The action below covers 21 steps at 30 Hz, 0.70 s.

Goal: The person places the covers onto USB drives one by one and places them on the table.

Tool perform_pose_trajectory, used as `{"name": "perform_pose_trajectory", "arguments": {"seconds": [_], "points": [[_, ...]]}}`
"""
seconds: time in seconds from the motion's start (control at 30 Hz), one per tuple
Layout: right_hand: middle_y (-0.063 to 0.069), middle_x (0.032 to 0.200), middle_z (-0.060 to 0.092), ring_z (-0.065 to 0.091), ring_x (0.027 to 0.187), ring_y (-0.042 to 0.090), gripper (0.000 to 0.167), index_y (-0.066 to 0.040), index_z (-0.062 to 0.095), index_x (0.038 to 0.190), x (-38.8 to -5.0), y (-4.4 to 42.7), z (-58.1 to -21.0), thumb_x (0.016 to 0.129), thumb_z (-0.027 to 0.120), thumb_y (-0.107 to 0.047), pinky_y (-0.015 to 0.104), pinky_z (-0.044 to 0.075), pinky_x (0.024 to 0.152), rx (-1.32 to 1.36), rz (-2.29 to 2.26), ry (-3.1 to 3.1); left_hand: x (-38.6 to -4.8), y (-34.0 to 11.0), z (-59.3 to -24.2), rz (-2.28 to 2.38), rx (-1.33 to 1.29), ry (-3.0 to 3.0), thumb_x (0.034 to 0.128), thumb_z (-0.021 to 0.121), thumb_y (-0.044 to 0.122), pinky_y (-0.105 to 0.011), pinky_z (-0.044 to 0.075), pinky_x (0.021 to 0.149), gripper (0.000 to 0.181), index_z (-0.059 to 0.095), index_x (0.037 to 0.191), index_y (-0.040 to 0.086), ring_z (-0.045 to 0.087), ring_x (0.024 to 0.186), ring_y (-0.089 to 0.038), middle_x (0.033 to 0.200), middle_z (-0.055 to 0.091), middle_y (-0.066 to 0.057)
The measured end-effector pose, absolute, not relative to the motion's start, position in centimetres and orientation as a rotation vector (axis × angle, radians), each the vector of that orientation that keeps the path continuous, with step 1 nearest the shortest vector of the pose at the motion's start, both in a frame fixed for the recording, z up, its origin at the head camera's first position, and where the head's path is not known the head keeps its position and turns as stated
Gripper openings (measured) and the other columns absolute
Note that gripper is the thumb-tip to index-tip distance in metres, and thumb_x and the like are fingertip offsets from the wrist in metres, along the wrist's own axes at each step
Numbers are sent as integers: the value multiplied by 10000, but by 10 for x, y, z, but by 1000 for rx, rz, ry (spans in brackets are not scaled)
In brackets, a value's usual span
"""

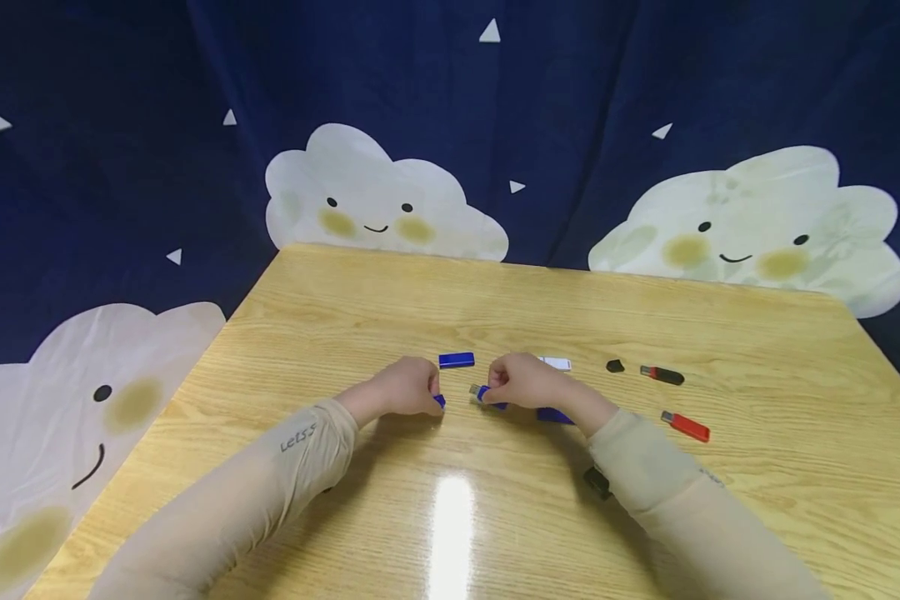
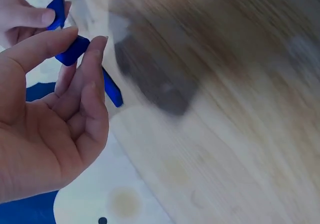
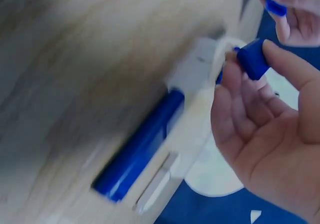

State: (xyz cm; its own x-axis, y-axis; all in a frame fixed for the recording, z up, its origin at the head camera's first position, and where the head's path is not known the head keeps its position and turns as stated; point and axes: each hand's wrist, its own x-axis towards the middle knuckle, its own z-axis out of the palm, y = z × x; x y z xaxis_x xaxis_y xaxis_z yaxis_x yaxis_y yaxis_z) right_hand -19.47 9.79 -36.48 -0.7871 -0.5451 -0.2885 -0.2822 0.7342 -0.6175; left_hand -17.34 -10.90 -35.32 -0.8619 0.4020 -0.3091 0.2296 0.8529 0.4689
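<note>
Thumb and fingers of my left hand (image 1: 408, 386) pinch a small blue cap (image 2: 73, 52) just above the table. Facing it, my right hand (image 1: 527, 381) pinches a blue USB stick (image 1: 483, 394) by its body, its metal plug bare and pointing left toward the cap. A gap separates cap and plug. Beyond the hands lies another blue stick (image 1: 457, 360). Partly behind my right hand is a white stick (image 1: 558, 364), and a blue one (image 1: 553, 415) sits under the right wrist, seen larger in the right wrist view.
To the right lie a black-and-red USB stick (image 1: 663, 375), a red one (image 1: 687, 426) with its plug bare, and a small black cap (image 1: 615, 366). A black object (image 1: 597, 482) is partly hidden by the right sleeve. A dark curtain (image 1: 555, 100) hangs behind the wooden table (image 1: 390, 283).
</note>
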Motion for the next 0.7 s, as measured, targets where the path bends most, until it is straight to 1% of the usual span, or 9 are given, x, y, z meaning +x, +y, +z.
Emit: {"name": "perform_pose_trajectory", "arguments": {"seconds": [0.1, 0.17, 0.3, 0.37, 0.43, 0.5, 0.57, 0.63, 0.7], "points": [[-27, 643, 489, 593, 618, 135, 194, -60, 533, 751, -196, 112, -360, 858, 654, -168, 269, 509, 605, -598, -895, 2415, -172, -104, -351, 638, 497, 2609, 755, 725, 132, -208, 405, 621, 171, 570, 696, 89, 500, 659, -109, 751, 592, 8], [-13, 663, 515, 621, 639, 147, 184, -41, 541, 780, -197, 122, -358, 862, 648, -166, 300, 532, 627, -574, -952, 2383, -171, -101, -350, 659, 511, 2607, 768, 723, 142, -204, 404, 624, 159, 587, 705, 88, 499, 659, -102, 752, 597, 16], [30, 731, 572, 616, 654, 143, 186, -16, 532, 818, -197, 143, -353, 878, 633, -161, 339, 544, 650, -548, -1006, 2348, -171, -94, -349, 733, 513, 2597, 798, 713, 146, -194, 410, 635, 140, 618, 732, 66, 486, 603, -82, 676, 567, 34], [43, 759, 576, 584, 647, 143, 182, -8, 524, 840, -196, 153, -350, 893, 613, -157, 344, 531, 649, -546, -1025, 2326, -171, -91, -349, 798, 495, 2575, 810, 705, 143, -190, 416, 635, 113, 645, 784, 51, 484, 575, -75, 649, 556, 35], [33, 755, 540, 529, 624, 133, 171, -6, 517, 863, -195, 162, -348, 911, 588, -155, 317, 498, 617, -547, -1044, 2310, -172, -87, -350, 869, 471, 2556, 818, 695, 139, -186, 420, 623, 114, 669, 850, 32, 490, 566, -73, 652, 571, 24], [26, 748, 484, 464, 608, 127, 167, 1, 502, 889, -193, 171, -347, 935, 550, -153, 286, 453, 582, -543, -1075, 2284, -173, -83, -351, 958, 438, 2520, 825, 685, 132, -191, 433, 604, 159, 684, 940, 23, 533, 591, -94, 704, 626, -6], [26, 744, 445, 419, 604, 120, 175, 9, 490, 916, -190, 178, -346, 960, 507, -159, 265, 410, 561, -533, -1107, 2262, -175, -77, -353, 1045, 418, 2481, 839, 663, 124, -199, 464, 606, 198, 685, 999, 9, 588, 655, -111, 793, 678, -45], [30, 720, 419, 395, 588, 116, 197, 27, 476, 934, -188, 184, -346, 982, 464, -164, 266, 384, 548, -535, -1135, 2243, -176, -71, -354, 1145, 393, 2423, 861, 635, 107, -222, 512, 648, 226, 674, 1046, -17, 651, 734, -176, 877, 706, -113], [30, 694, 413, 404, 575, 118, 225, 46, 467, 940, -184, 189, -345, 997, 432, -168, 282, 412, 558, -542, -1147, 2243, -177, -65, -355, 1240, 367, 2351, 885, 605, 95, -256, 542, 710, 238, 662, 1075, -36, 677, 825, -238, 946, 706, -161]]}}
